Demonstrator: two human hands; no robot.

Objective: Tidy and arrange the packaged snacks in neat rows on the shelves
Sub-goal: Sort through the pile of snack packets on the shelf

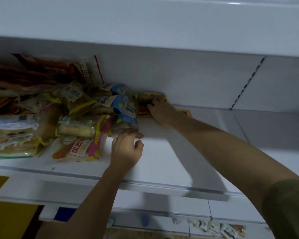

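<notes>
The packaged snacks (72,116) lie in a loose, overlapping heap on the left half of the white shelf (162,152), clear vacuum packs with yellow, pink and blue printed labels, brownish food showing through, and dark reddish-brown packets stacked behind them against the back wall. My left hand (126,149) sits at the heap's right edge, fingers curled, fingertips pinching the corner of the blue-labelled pack (124,114) nearest me. My right hand (160,112) reaches deeper, to the back of the shelf, fingers bent down over a golden-brown pack (151,96) lying just right of the heap, gripping its near edge.
</notes>
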